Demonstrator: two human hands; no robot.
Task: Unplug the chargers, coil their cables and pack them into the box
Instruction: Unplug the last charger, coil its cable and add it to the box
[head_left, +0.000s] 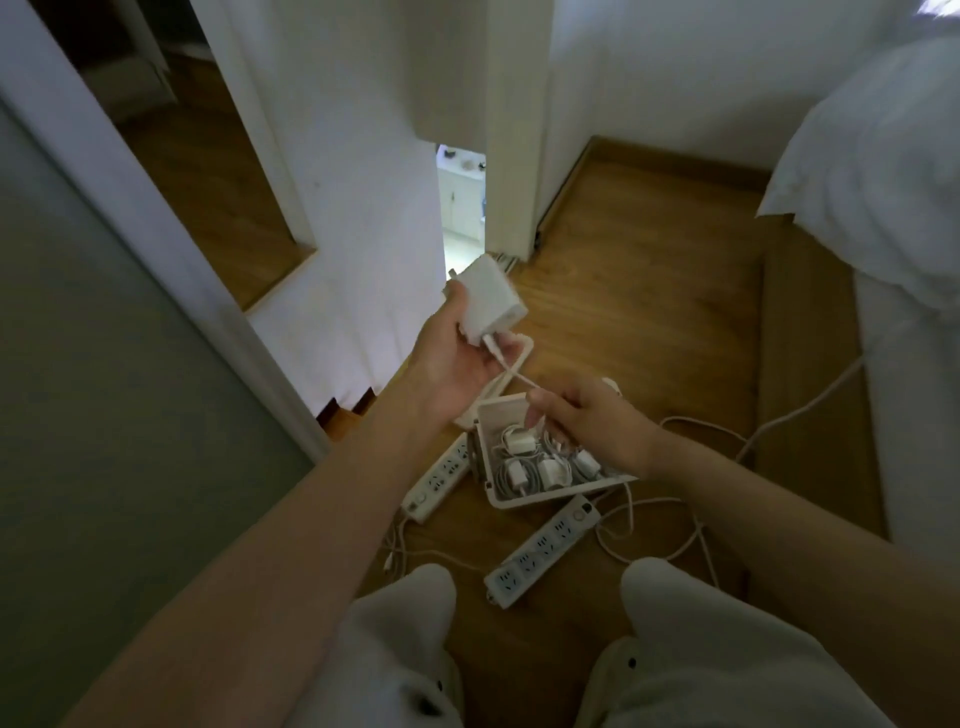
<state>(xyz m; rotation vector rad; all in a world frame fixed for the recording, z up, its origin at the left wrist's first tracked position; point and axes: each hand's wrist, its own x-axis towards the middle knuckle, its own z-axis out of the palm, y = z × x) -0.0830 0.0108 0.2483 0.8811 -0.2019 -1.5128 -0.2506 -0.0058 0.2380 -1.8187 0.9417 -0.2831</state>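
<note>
Holding: the left hand (457, 358) grips a white charger (491, 301) by its sides, raised above the floor (649, 291), prongs pointing away from the person.
Right hand: the right hand (587, 421) hovers over the box, its fingers curled and pinching the charger's cable (514, 376) a short way below the plug end.
Cable: it runs taut from the charger's lower end to the right-hand pinch. Past that it is hidden behind the hand, so I cannot tell how much hangs free.
Box: the white box (498, 499) sits open on the floor between two power strips, with the packed chargers (545, 470) and their coiled leads covering most of the bottom.
Lid: a white lid (525, 349) lies on the floor just behind the box, partly hidden by the left hand.
Strips: the far strip (439, 475) touches the box's left wall and the near strip (540, 551) lies just in front of it. No plug shows in any socket in view.
Loose leads: white cables (649, 530) trail over the floor to the right of the box.
Step in hand: this charger looks unplugged, and its lead has not been coiled.
Next move: probably winding the cable into loops small enough for the remaining gap, keeping hold so they do not spring open, then lowering the bundle into the box.
</note>
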